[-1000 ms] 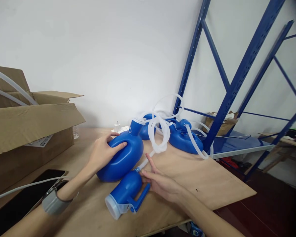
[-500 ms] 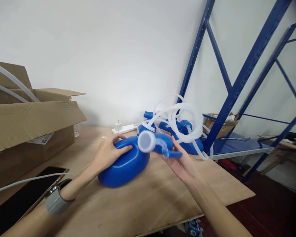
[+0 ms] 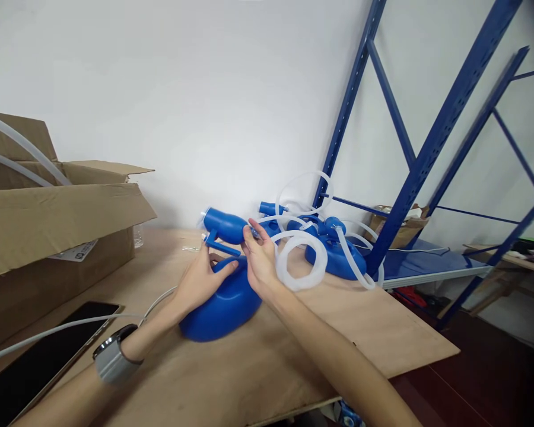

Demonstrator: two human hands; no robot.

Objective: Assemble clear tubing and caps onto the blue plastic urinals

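My left hand (image 3: 200,281) rests on a rounded blue plastic bottle (image 3: 220,308), which lies on the wooden table. Its thumb crosses the bottle's upper side and the other fingers are partly hidden behind. With my right hand (image 3: 261,258) I grip the right end of a blue handled tube piece (image 3: 225,225), raised just above the bottle. A clear rim shows at the tube piece's left end, and its thin handle (image 3: 225,246) points down to the right. From near my right hand, a coiled whitish hose (image 3: 302,261) hangs toward the table.
Behind on the right lie more blue bottles (image 3: 338,255) with hoses, near a blue metal rack (image 3: 404,196). An open cardboard box (image 3: 62,219) stands at left, with a dark tablet-like device (image 3: 57,350) and a white cable (image 3: 71,323) before it.
My right hand has moved left and turned the tube piece, so its clear-rimmed opening faces left instead of toward me. The hose coil has dropped lower and leftward. My left hand stays on the bottle.
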